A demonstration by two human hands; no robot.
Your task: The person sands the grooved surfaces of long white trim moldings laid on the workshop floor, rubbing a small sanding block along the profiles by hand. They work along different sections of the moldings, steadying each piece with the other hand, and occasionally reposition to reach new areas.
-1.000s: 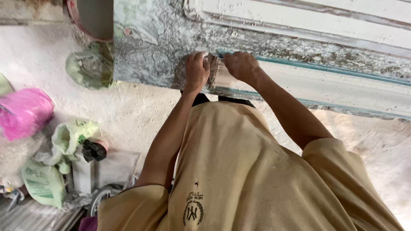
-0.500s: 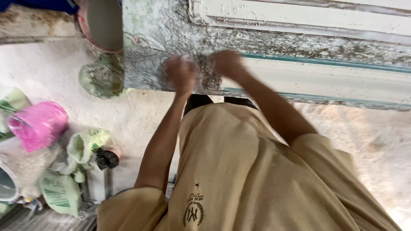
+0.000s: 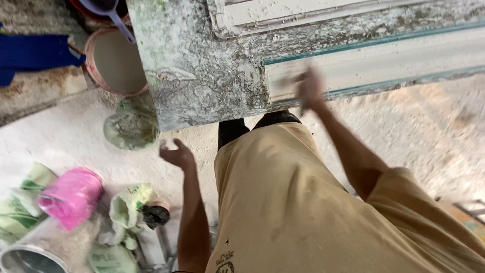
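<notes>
A weathered door panel (image 3: pixel 202 76) with peeling grey-green paint lies across the top of the head view, with a paler sanded strip (image 3: pixel 384 60) along its near edge. My right hand (image 3: pixel 309 88) rests on that strip and is blurred by motion. Whether it holds anything cannot be made out. My left hand (image 3: pixel 177 154) hangs off the panel, below its corner, over the dusty floor. Its fingers are apart and it holds nothing. My tan shirt (image 3: pixel 293 202) fills the lower middle.
A red bucket (image 3: pixel 91 63) of pale liquid and a lavender scoop (image 3: pixel 108 12) stand at the upper left beside a blue cloth (image 3: pixel 30 53). A grey-green lump (image 3: pixel 131 126), a pink bag (image 3: pixel 73 194), green-white bags (image 3: pixel 126 207) and a metal can (image 3: pixel 30 253) lie at the left.
My left hand has come off the panel and dropped down to the left. My right hand has slid right along the pale strip. The view has shifted to the left.
</notes>
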